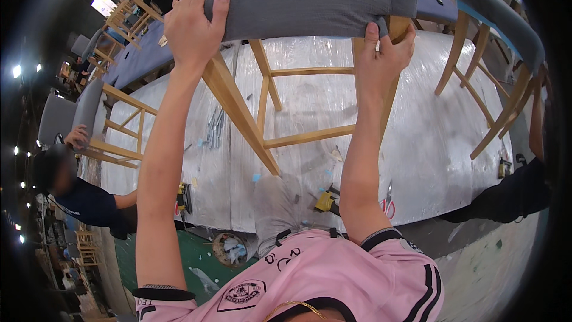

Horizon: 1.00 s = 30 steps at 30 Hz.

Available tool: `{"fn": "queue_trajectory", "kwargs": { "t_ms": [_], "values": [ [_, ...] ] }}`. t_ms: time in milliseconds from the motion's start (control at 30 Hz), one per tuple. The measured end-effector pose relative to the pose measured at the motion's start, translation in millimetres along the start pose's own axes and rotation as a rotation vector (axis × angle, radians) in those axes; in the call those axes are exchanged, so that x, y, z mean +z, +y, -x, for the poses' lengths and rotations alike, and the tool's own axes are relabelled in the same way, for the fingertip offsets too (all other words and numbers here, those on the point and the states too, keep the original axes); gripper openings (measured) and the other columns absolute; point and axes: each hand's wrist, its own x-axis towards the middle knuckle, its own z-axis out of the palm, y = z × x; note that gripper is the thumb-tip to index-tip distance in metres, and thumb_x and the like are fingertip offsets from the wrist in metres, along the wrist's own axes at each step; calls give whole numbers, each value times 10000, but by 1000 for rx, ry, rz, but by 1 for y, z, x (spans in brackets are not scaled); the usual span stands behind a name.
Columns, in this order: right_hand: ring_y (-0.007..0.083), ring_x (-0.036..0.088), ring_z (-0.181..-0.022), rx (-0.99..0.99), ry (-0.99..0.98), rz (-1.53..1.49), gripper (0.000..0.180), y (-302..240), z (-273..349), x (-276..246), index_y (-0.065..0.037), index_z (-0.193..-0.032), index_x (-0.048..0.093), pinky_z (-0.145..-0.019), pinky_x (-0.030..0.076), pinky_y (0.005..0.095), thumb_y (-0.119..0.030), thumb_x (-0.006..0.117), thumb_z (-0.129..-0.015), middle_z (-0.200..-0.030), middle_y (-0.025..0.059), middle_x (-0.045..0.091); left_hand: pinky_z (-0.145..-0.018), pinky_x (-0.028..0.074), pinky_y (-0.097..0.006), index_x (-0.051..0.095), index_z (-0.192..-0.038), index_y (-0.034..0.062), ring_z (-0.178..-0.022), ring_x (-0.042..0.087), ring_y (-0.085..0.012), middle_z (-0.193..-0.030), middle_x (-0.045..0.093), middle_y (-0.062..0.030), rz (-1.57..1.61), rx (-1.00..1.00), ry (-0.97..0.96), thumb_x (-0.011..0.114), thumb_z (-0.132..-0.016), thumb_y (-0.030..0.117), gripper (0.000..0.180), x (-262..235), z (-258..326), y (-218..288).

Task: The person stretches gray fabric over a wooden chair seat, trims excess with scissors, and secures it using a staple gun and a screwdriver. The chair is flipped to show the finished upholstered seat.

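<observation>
A wooden chair with a grey upholstered seat [304, 6] is in front of me, its pale wooden legs [241, 110] and crossbars standing over a table wrapped in clear plastic. My left hand [193, 30] clasps the seat's left end, thumb on the grey fabric and fingers over the far side. At the right front corner, my right hand [384, 56] is closed on the fabric edge beside the top of a leg. Its thumb presses the cloth, and its other fingers bend around the corner. The chair's far part runs out of the top of the picture.
The plastic-covered table [310, 101] holds a yellow staple gun [326, 201], red-handled scissors [388, 207] and loose metal strips [215, 128]. Another staple gun [186, 198] lies left. A person [83, 197] handles a chair at left; another chair [494, 24] stands right. A bin [231, 249] is below.
</observation>
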Motion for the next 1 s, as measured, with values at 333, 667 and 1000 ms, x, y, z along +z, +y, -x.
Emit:
{"fn": "queue_trajectory", "kwargs": {
  "t_ms": [333, 667, 1000],
  "values": [
    [378, 491, -1344, 60, -56, -139, 478, -3, 14, -29, 145, -1043, 704, -1112, 391, 405, -330, 640, -1042, -1535, 253, 427, -782, 488, -454, 716, -897, 10, -841, 655, -341, -846, 676, -181, -54, 19, -55, 615, -943, 509, 511, 8, -15, 78],
    [420, 367, -1455, 74, -136, -239, 513, -8, 15, -32, 150, -1232, 640, -1197, 294, 457, -330, 604, -1054, -1587, 288, 344, -1032, 478, -509, 581, -1378, -35, -1248, 581, -483, -1333, 603, -350, -69, 196, 2, 573, -916, 673, 845, 43, -32, 167],
    [407, 308, -1503, 63, -144, -123, 572, -5, 26, -37, 92, -929, 737, -1222, 259, 504, -443, 581, -1055, -1620, 260, 305, -1032, 476, -496, 661, -1273, -25, -1202, 630, -425, -1304, 660, -268, -253, -63, 29, 448, -1021, 629, 733, -11, 4, 23]
  ]
}}
